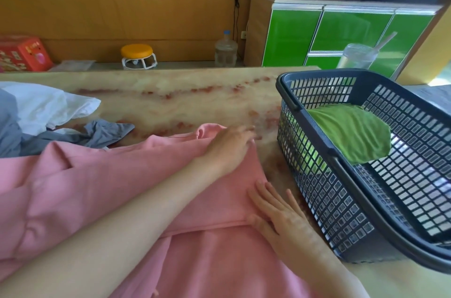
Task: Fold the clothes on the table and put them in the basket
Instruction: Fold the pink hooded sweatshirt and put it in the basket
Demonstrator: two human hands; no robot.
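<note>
The right hand [280,219] lies flat, fingers [262,190] straight and slightly spread, on a folded edge of the pink garment [97,188], holding nothing; the left hand [228,149] rests further along on the garment's far right corner, fingers stretched out, their tips blurred; the pink garment covers the near side of the table [170,92], cut off at the bottom and left; one dark basket [341,200] stands just right of it, holding one folded green cloth [351,131]; one grey garment [102,133] and one white garment [48,107] lie crumpled far left, partly out of frame; three garments on the table.
</note>
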